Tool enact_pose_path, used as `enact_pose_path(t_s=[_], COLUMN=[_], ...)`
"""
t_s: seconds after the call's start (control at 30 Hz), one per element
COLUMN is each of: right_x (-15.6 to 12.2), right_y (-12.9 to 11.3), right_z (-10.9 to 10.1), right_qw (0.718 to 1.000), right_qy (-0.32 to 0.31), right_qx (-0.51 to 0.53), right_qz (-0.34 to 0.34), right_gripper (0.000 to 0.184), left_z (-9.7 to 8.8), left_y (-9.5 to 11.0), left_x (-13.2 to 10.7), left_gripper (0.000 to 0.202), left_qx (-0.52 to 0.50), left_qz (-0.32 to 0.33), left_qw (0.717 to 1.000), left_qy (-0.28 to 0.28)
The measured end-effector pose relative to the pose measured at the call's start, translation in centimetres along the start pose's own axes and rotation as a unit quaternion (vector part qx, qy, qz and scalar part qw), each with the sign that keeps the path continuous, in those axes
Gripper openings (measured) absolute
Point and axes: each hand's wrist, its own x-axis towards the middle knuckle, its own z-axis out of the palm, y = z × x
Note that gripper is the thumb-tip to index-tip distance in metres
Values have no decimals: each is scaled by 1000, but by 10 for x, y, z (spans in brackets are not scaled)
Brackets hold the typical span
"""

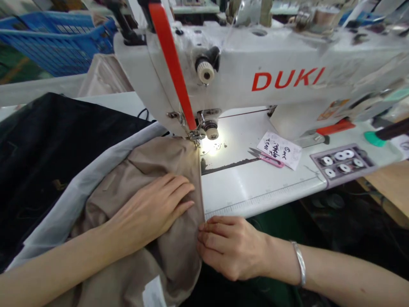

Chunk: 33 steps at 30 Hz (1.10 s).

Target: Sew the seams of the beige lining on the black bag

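Brown fabric (128, 170) lies over the left of the sewing machine bed, its right edge running up to the presser foot (197, 137). My left hand (159, 204) rests flat on this cloth with the fingers stretched out. At the table's front edge, my right hand (231, 247) pinches the fabric's edge between thumb and fingers. A pale grey strip (86, 187) borders the brown cloth, and black material (57, 145) spreads beyond it. Near the bottom a white label (154, 293) shows on the brown fabric. The needle tip is hard to make out beside the lit plate.
The white sewing machine (236, 76) stands across the back. Right of the needle lie pink-handled thread snips (271, 159) on a handwritten paper (289, 152). A bobbin tray (341, 164) sits at the right edge. A blue basket (60, 42) is at the back left.
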Motion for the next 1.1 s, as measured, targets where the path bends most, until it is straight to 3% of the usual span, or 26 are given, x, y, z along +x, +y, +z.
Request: enact_pose_path(t_s=[0.13,0.3,0.67,1.1], right_x=[1,2,-13,-3], right_y=[-3,-4,4,7], right_z=[0,-1,-25,-13], right_qw=[1000,999,997,999], right_qy=[-10,10,-65,29], right_qx=[4,23,38,11], right_qz=[17,25,37,25], right_gripper=[22,23,19,22], left_z=[-4,4,13,9], left_y=[-7,-12,10,4], left_x=[13,20,18,35], left_gripper=[41,41,38,44], left_qx=[32,81,74,74], left_qz=[6,36,-4,-56], left_qw=[999,996,996,995], left_qy=[-9,1,44,43])
